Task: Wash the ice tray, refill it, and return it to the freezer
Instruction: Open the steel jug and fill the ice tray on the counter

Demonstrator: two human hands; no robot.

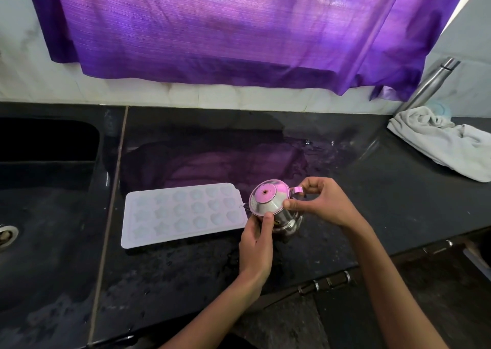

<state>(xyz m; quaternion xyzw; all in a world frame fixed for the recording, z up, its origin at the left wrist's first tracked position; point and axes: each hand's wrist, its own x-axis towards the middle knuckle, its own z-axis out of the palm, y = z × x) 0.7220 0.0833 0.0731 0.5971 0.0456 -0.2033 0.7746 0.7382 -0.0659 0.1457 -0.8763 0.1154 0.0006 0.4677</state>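
A white ice tray [183, 214] with star and heart shaped cells lies flat on the black counter [345, 189], just right of the sink. Right beside its right end stands a small lidded steel jug [271, 202] with a handle on its right side. My left hand [256, 242] grips the jug's body from the near side, thumb up against the lid's rim. My right hand [321, 202] pinches the lid's edge next to the handle. The cells' contents are too pale to tell.
A dark sink [47, 189] with a drain takes up the left. A wet patch spreads over the counter behind the tray. A crumpled white cloth [446, 144] and a steel bottle [430, 82] sit at the back right. A purple curtain [225, 29] hangs above.
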